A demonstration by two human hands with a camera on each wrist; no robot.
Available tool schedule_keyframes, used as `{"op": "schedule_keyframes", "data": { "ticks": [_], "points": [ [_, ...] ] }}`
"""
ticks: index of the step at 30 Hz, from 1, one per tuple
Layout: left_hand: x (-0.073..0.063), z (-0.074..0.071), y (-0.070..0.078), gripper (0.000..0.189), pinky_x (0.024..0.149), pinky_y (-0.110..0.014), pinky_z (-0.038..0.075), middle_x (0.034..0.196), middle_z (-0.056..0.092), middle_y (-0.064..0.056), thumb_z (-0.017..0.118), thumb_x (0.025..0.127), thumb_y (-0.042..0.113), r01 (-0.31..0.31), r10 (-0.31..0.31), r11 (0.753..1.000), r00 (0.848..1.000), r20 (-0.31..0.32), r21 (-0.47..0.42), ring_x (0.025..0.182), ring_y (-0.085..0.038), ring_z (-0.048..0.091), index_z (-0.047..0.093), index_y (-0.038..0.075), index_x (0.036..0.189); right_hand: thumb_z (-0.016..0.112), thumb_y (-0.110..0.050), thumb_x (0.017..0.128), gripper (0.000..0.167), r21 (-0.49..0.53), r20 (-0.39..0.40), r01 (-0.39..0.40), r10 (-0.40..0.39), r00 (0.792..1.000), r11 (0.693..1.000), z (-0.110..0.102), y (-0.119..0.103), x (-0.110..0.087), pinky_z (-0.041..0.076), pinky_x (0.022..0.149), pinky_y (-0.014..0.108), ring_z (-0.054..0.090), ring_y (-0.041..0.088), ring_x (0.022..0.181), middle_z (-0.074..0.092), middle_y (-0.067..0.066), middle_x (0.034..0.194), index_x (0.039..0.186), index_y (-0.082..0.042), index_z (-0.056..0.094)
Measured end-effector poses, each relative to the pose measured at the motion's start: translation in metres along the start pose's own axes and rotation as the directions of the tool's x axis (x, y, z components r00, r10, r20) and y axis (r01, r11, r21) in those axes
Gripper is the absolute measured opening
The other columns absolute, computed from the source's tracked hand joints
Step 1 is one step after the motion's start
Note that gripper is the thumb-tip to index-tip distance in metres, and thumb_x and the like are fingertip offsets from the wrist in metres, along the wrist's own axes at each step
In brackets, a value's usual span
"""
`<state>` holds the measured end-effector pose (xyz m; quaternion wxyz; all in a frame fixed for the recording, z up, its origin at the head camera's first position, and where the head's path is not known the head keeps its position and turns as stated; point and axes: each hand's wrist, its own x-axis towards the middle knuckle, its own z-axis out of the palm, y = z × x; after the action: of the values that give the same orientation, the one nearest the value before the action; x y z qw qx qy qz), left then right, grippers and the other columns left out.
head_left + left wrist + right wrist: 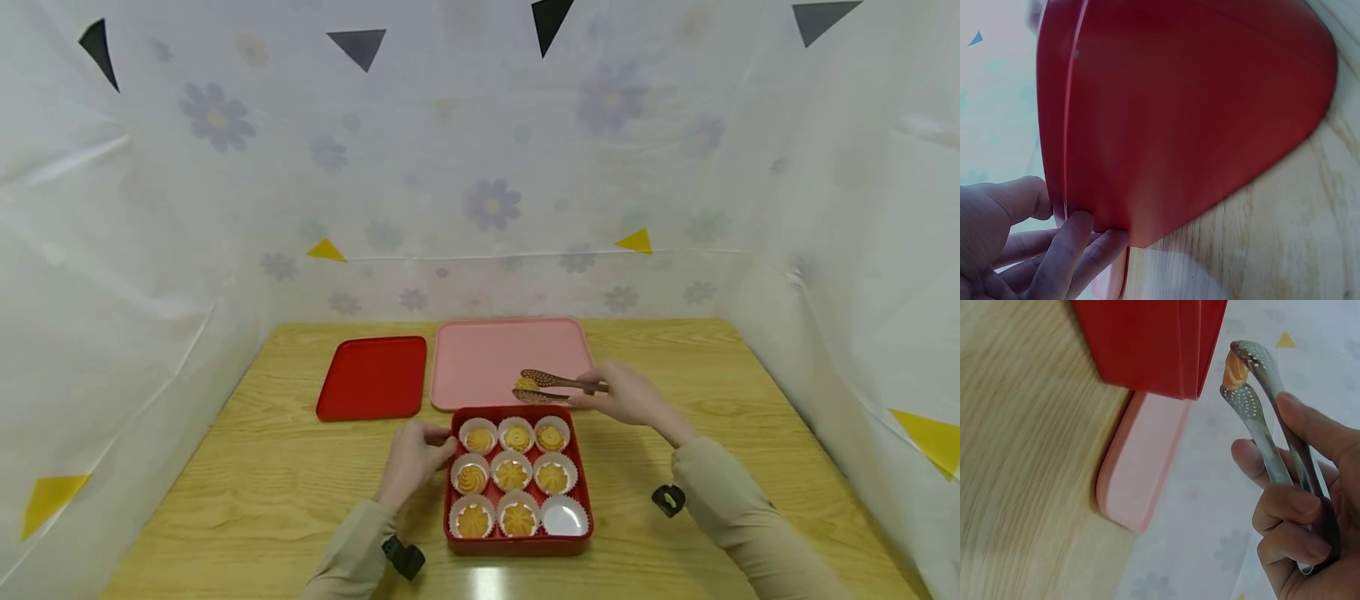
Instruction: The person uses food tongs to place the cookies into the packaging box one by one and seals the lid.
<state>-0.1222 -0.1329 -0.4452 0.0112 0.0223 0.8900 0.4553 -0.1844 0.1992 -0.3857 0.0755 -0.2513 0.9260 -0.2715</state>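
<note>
A square red box [517,546] stands on the table, holding white paper cups with swirled piped cookies [512,475]; its front right cup [564,517] has no cookie. At the box's back left corner, my left hand [411,460] holds the edge, thumb at the rim and fingertips on the outer wall in the left wrist view. My right hand [626,393] grips metal tongs [1266,444] with perforated tips. Between those tips sits another piped cookie [1235,370], raised behind the box and overlapping the pink tray [498,354] in the head view.
A flat red tray or lid [375,379] lies left of the pink tray on the wooden table [300,492]. White floral sheeting [487,150] encloses the back and both sides.
</note>
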Motion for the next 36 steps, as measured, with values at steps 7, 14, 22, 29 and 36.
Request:
{"op": "schedule_keyframes", "data": {
  "ticks": [7, 14, 22, 29, 36],
  "points": [
    [0.000, 0.001, -0.001, 0.015, 0.065, -0.023, 0.056, 0.091, 0.078, -0.015, 0.072, 0.086, 0.007, -0.008, 0.008, 1.000, 1.000, -0.007, 0.008, 0.078, -0.015, 0.069, 0.078, -0.002, 0.096, 0.069, -0.037, 0.094, 0.038, -0.014, 0.032, 0.053, -0.052, 0.998, 0.999, -0.009, 0.007, -0.030, 0.048, 0.065, 0.029, 0.059, 0.007, 0.073, 0.076, 0.006, 0.106, 0.117, -0.006, 0.075],
    [0.000, 0.001, -0.001, 0.014, 0.066, -0.025, 0.055, 0.091, 0.078, -0.013, 0.072, 0.084, 0.007, -0.024, 0.024, 0.999, 0.999, -0.023, 0.027, 0.079, -0.015, 0.068, 0.079, -0.001, 0.095, 0.067, -0.036, 0.095, 0.030, 0.019, 0.113, 0.196, -0.197, 0.974, 0.980, -0.018, 0.015, -0.047, 0.037, 0.053, 0.019, 0.036, -0.004, 0.055, 0.069, -0.011, 0.083, 0.118, -0.017, 0.075],
    [0.001, 0.001, -0.002, 0.016, 0.064, -0.022, 0.055, 0.089, 0.078, -0.015, 0.072, 0.084, 0.006, -0.025, 0.026, 1.000, 0.999, -0.029, 0.014, 0.075, -0.014, 0.069, 0.078, -0.003, 0.095, 0.068, -0.043, 0.093, 0.031, -0.033, 0.196, 0.250, -0.239, 0.951, 0.968, -0.026, 0.010, -0.055, 0.040, 0.059, 0.019, 0.044, -0.005, 0.063, 0.070, -0.016, 0.091, 0.112, -0.019, 0.075],
    [0.003, 0.000, -0.004, 0.016, 0.063, -0.021, 0.055, 0.089, 0.078, -0.016, 0.072, 0.084, 0.006, -0.030, 0.031, 0.999, 0.999, -0.030, 0.016, 0.074, -0.014, 0.070, 0.078, -0.003, 0.096, 0.070, -0.045, 0.091, 0.021, -0.039, 0.279, 0.226, -0.207, 0.938, 0.973, -0.029, -0.003, -0.054, 0.037, 0.059, 0.020, 0.043, -0.005, 0.064, 0.074, -0.009, 0.099, 0.100, -0.028, 0.075],
    [0.002, -0.001, -0.006, 0.017, 0.065, -0.023, 0.055, 0.090, 0.079, -0.013, 0.073, 0.083, 0.008, -0.015, 0.017, 0.999, 0.999, -0.037, 0.033, 0.076, -0.013, 0.069, 0.079, -0.001, 0.096, 0.074, -0.045, 0.087, 0.018, -0.064, 0.335, 0.180, -0.149, 0.930, 0.982, -0.027, -0.009, -0.050, 0.035, 0.058, 0.020, 0.042, -0.004, 0.064, 0.067, -0.022, 0.084, 0.098, -0.031, 0.076]
  ]
}}
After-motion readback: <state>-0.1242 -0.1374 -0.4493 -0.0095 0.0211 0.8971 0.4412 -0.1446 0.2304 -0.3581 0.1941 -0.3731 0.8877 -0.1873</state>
